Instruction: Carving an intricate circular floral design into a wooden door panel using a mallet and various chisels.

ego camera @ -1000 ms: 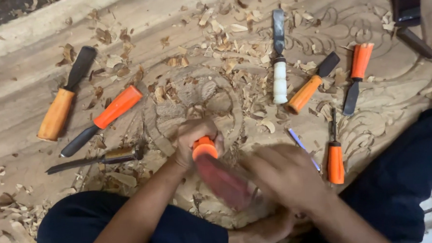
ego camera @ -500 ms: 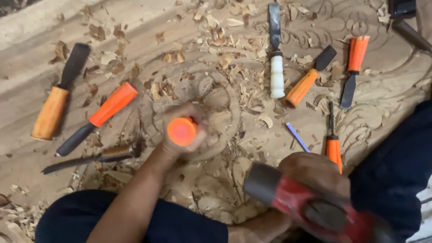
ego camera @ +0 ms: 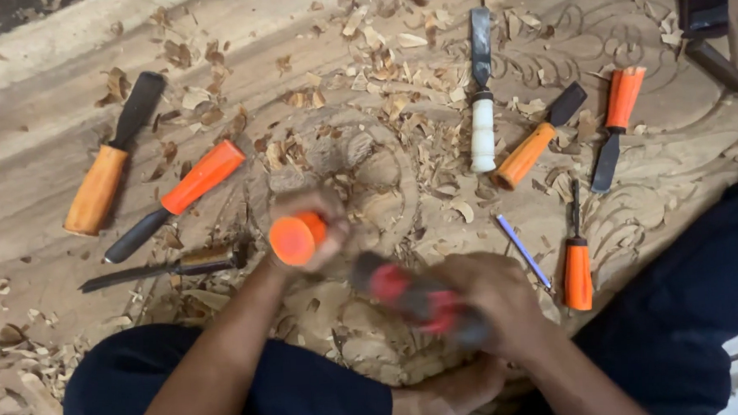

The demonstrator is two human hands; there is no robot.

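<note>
A: What lies around the hands?

B: Chisels, spread in an arc. At the left of the frame, a wide chisel with a pale orange wooden handle point(ego camera: 106, 169), then a bright orange plastic-handled chisel with a dark blade point(ego camera: 178, 197), and below them a dark all-metal gouge point(ego camera: 164, 269) lying flat. At upper centre, a white-handled chisel with a grey steel blade point(ego camera: 482, 103). To the right, an orange-handled flat chisel point(ego camera: 536, 140), a red-orange-handled chisel point(ego camera: 618, 122) and, lower down, a slim orange-handled carving tool point(ego camera: 577, 256). A thin blue pen point(ego camera: 522, 251) lies just beside the right hand. Nothing covers the carved spot between the hands except loose shavings.

A: And the hands?

B: The left hand point(ego camera: 316, 230) is at the centre of the frame, clenched around an upright chisel with a round orange handle end point(ego camera: 297, 240), whose butt faces the camera; its blade is hidden under the fist. The right hand point(ego camera: 493, 297) is at lower centre-right, wrapped tight on the handle of a red and black mallet point(ego camera: 414, 297), blurred, with its head close to the orange butt. Whether they touch, I cannot tell.

A: The surface?

B: A broad pale wooden panel with carved scrollwork point(ego camera: 635, 212), strewn with curled wood shavings point(ego camera: 397, 90). The person sits on it in dark blue trousers point(ego camera: 311, 393), a bare foot point(ego camera: 452, 395) at the bottom edge.
</note>
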